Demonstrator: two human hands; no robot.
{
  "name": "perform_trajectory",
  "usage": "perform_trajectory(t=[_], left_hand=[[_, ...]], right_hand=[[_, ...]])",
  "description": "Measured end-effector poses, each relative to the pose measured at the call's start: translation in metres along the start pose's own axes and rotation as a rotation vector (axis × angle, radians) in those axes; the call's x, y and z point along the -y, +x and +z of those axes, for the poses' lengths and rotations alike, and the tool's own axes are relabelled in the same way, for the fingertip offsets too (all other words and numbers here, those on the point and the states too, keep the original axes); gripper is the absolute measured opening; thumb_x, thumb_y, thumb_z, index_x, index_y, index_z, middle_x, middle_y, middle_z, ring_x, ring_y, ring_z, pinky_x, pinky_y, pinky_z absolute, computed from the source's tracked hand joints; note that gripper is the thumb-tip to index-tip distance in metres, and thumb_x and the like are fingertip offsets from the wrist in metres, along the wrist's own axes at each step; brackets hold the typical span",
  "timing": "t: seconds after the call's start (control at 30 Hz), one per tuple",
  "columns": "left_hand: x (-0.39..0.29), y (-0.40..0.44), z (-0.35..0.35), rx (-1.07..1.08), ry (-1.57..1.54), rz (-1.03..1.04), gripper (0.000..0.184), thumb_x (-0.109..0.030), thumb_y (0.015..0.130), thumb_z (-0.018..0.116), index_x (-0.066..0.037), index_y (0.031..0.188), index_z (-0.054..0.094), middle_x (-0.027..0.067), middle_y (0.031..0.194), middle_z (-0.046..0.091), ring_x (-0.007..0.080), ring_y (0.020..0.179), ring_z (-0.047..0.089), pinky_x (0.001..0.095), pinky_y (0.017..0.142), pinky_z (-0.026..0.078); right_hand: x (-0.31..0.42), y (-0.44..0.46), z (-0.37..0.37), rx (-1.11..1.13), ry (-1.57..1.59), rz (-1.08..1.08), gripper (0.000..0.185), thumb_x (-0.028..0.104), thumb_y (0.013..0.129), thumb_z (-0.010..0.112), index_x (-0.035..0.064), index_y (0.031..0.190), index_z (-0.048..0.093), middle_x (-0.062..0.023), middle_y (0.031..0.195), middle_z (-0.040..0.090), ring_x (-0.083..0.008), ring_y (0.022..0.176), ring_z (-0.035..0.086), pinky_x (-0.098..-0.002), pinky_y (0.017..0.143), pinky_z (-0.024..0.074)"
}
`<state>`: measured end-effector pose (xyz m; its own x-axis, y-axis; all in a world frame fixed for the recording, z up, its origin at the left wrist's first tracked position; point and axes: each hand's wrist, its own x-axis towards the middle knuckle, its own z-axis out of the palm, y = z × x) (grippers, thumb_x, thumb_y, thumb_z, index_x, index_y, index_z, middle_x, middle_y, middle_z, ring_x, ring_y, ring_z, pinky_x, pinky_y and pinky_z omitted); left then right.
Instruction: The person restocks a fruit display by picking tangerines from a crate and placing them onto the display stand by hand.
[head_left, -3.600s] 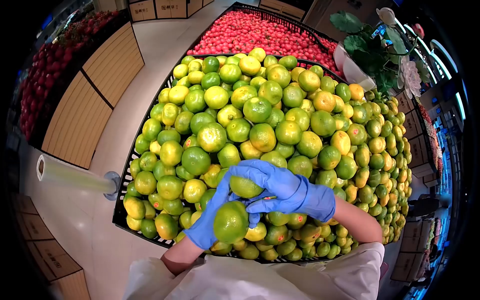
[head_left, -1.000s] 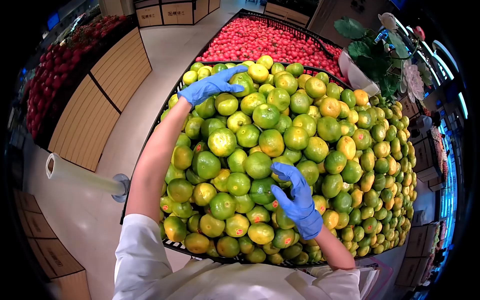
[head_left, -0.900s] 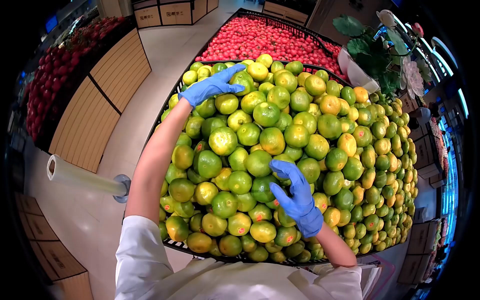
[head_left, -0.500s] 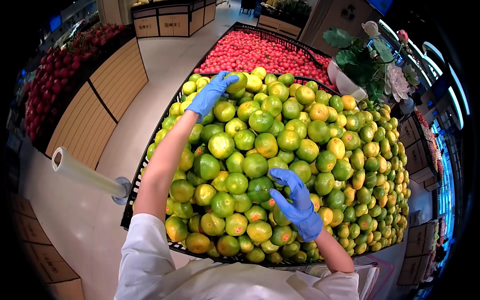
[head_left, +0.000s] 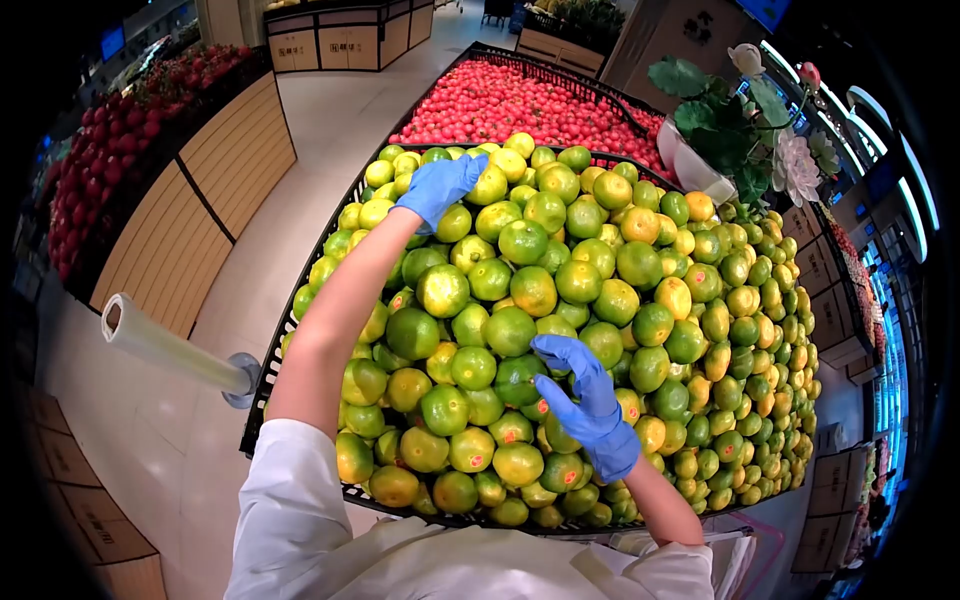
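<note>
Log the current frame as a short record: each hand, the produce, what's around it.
Left hand: blue-gloved, at the pile's far left part; grip hidden
Right hand: blue-gloved, fingers apart, gripping nothing
Citrus pile: green to yellow, some with red stickers
Beyond: small red produce
Far right: white planter, flowers
Left: upright pale roll

I can pass over the citrus heap between left hand and right hand. Left forearm bars the left side. Beyond it, plastic roll juts over the aisle; white pot blocks far right.
</note>
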<state>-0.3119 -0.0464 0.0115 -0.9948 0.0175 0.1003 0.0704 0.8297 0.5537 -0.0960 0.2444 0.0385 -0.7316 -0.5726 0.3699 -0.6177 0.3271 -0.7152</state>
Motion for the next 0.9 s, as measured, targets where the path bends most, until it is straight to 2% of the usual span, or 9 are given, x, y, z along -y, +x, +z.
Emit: perform_trajectory(t=[0.03, 0.1, 0.33, 0.43, 0.47, 0.53, 0.57, 0.73, 0.9], left_hand=[[0.008, 0.000, 0.005, 0.002, 0.003, -0.001, 0.062, -0.052, 0.092, 0.045, 0.000, 0.125, 0.052, 0.0171, 0.114, 0.062, 0.0263, 0.109, 0.057, 0.0353, 0.093, 0.042], [0.026, -0.001, 0.018, -0.181, -0.182, 0.268, 0.052, -0.042, 0.095, 0.044, -0.001, 0.126, 0.052, 0.0168, 0.123, 0.056, 0.0278, 0.115, 0.052, 0.0364, 0.098, 0.039], [0.020, -0.005, 0.021, -0.280, -0.332, 0.245, 0.045, -0.034, 0.096, 0.046, -0.001, 0.125, 0.051, 0.0167, 0.125, 0.054, 0.0300, 0.117, 0.050, 0.0358, 0.101, 0.037], [0.006, -0.012, 0.014, -0.499, -0.180, 0.361, 0.042, -0.036, 0.094, 0.044, -0.004, 0.118, 0.055, 0.0192, 0.116, 0.058, 0.0345, 0.110, 0.052, 0.0430, 0.095, 0.040], [0.000, -0.014, 0.006, -0.533, -0.166, 0.382, 0.036, -0.033, 0.094, 0.045, -0.004, 0.111, 0.057, 0.0183, 0.106, 0.061, 0.0342, 0.101, 0.056, 0.0443, 0.088, 0.043], [-0.021, -0.026, -0.016, -0.527, -0.112, 0.262, 0.038, -0.032, 0.096, 0.046, -0.001, 0.116, 0.056, 0.0147, 0.112, 0.059, 0.0291, 0.107, 0.055, 0.0365, 0.094, 0.041], [-0.034, -0.034, -0.023, -0.605, -0.262, 0.329, 0.032, -0.028, 0.096, 0.047, -0.002, 0.112, 0.057, 0.0136, 0.108, 0.060, 0.0247, 0.103, 0.057, 0.0344, 0.091, 0.043], [-0.139, -0.128, -0.047, -0.337, -1.078, 0.426, 0.027, -0.023, 0.097, 0.047, -0.001, 0.103, 0.062, 0.0049, 0.101, 0.063, 0.0132, 0.092, 0.059, 0.0272, 0.087, 0.046], [-0.213, -0.211, -0.017, 0.113, -1.168, 0.484, 0.031, -0.023, 0.097, 0.046, 0.002, 0.108, 0.060, 0.0086, 0.095, 0.065, 0.0130, 0.086, 0.059, 0.0269, 0.082, 0.047]], right_hand=[[-0.001, 0.000, 0.001, -0.001, 0.004, 0.001, 0.040, 0.003, 0.081, 0.064, 0.0025, 0.119, 0.052, -0.0125, 0.113, 0.057, -0.0269, 0.100, 0.056, -0.0340, 0.082, 0.0481], [-0.002, 0.001, 0.004, -0.012, 0.022, -0.016, 0.039, 0.004, 0.082, 0.064, 0.0025, 0.119, 0.052, -0.0124, 0.112, 0.056, -0.0274, 0.099, 0.055, -0.0339, 0.083, 0.0477], [0.013, -0.011, -0.005, -0.065, 0.001, -0.048, 0.039, 0.003, 0.080, 0.064, 0.0021, 0.118, 0.053, -0.0122, 0.111, 0.057, -0.0281, 0.100, 0.056, -0.0346, 0.084, 0.0475], [0.019, -0.026, -0.014, -0.097, -0.062, -0.065, 0.042, 0.001, 0.079, 0.065, 0.0025, 0.119, 0.052, -0.0122, 0.111, 0.058, -0.0291, 0.099, 0.056, -0.0357, 0.085, 0.0472], [0.021, -0.032, -0.018, -0.110, -0.090, -0.077, 0.043, 0.000, 0.079, 0.065, 0.0028, 0.120, 0.052, -0.0122, 0.111, 0.058, -0.0294, 0.099, 0.057, -0.0361, 0.085, 0.0472], [0.024, -0.047, -0.028, -0.155, -0.152, -0.110, 0.041, -0.001, 0.079, 0.065, 0.0029, 0.118, 0.054, -0.0121, 0.109, 0.060, -0.0287, 0.097, 0.058, -0.0364, 0.084, 0.0480], [0.027, -0.056, -0.034, -0.162, -0.142, -0.041, 0.039, 0.000, 0.079, 0.064, 0.0024, 0.117, 0.055, -0.0119, 0.107, 0.061, -0.0281, 0.096, 0.059, -0.0360, 0.084, 0.0480], [0.042, -0.129, -0.049, -0.371, 0.002, 0.303, 0.022, -0.002, 0.083, 0.060, -0.0010, 0.105, 0.062, -0.0111, 0.098, 0.066, -0.0186, 0.090, 0.064, -0.0289, 0.081, 0.0502], [0.073, -0.231, -0.031, -0.736, 0.236, 0.702, 0.022, -0.002, 0.088, 0.056, -0.0043, 0.109, 0.060, -0.0078, 0.101, 0.064, -0.0145, 0.090, 0.063, -0.0271, 0.083, 0.0499]])
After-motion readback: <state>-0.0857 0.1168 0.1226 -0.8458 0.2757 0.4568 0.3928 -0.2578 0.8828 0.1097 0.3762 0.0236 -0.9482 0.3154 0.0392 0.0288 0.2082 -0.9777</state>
